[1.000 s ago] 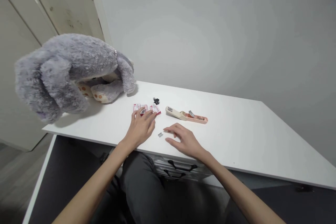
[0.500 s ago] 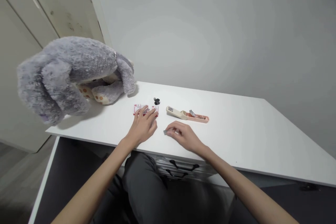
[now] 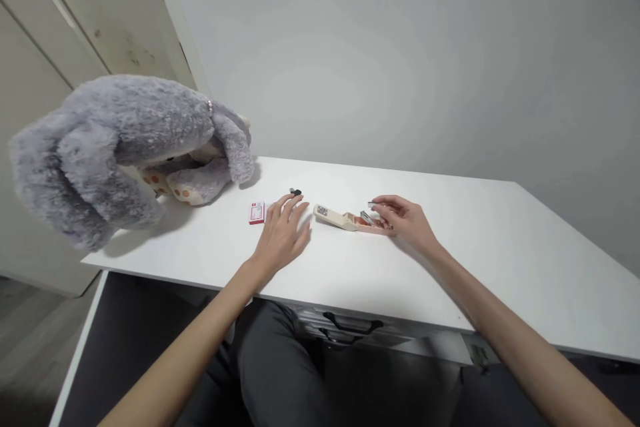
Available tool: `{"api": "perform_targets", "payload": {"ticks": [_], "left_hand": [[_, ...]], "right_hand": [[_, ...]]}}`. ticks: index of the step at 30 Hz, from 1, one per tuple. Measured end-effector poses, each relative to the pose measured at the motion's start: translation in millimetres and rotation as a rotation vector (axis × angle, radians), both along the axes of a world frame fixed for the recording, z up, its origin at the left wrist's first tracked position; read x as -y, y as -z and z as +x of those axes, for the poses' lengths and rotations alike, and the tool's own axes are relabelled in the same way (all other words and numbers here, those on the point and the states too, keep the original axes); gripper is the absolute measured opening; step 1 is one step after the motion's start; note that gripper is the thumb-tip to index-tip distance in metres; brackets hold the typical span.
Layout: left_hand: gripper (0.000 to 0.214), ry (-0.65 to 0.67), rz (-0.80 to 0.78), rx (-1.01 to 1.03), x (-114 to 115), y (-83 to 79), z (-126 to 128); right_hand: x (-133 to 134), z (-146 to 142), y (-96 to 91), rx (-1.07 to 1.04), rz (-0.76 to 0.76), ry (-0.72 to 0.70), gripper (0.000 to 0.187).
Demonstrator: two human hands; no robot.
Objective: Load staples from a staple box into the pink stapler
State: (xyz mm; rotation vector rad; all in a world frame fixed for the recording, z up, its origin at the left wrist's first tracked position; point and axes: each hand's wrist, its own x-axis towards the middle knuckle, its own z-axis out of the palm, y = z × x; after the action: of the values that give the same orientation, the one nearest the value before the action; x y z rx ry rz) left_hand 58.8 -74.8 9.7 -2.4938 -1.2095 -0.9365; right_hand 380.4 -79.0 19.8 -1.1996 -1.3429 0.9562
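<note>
An opened stapler [image 3: 336,217] lies on the white table, its cream part to the left and its pink part with a raised metal piece to the right. Over the pink end, my right hand [image 3: 413,225] pinches a small silver strip of staples [image 3: 371,204] between thumb and fingers. My left hand [image 3: 283,232] hovers over or rests on the table with its fingers spread, left of the stapler. Beside it stands a small red and white box [image 3: 257,213]; the other boxes are hidden behind this hand. A small black object [image 3: 296,192] shows just beyond its fingertips.
A large grey plush toy [image 3: 135,140] sits at the left end of the white table [image 3: 475,240]. Behind the table rises a plain wall [image 3: 380,67]. Below the front edge, drawers with black handles [image 3: 353,324] are near my legs.
My right hand has moved right and away from me, carrying the staple strip to the stapler's pink end. My left hand has shifted slightly right, uncovering the leftmost box.
</note>
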Motion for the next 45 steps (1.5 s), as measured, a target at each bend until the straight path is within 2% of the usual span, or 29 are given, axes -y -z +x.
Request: {"api": "perform_targets", "payload": {"ticks": [4,8,12,19,45], "left_hand": [[0.05,0.069,-0.009,0.016,-17,2.1,14],[0.046,0.154,-0.092,0.027,-28,1.6,14],[0.032,0.232,-0.16,0.059,-29,-3.0,12],[0.026,0.227,-0.211,0.09,-22,-6.3,12],[0.027,0.208,-0.21,0.125,-18,-7.1,14]], "right_hand": [[-8,5,16.5,0.072,0.074,0.064,0.043],[-7,7,17.5,0.22,0.186,0.073,0.031],[-2,9,14.2,0.39,0.322,0.026,0.021],[0,14,19.5,0.606,0.438,-0.06,0.019],[6,13,14.9,0.629,0.421,-0.087,0.023]]}}
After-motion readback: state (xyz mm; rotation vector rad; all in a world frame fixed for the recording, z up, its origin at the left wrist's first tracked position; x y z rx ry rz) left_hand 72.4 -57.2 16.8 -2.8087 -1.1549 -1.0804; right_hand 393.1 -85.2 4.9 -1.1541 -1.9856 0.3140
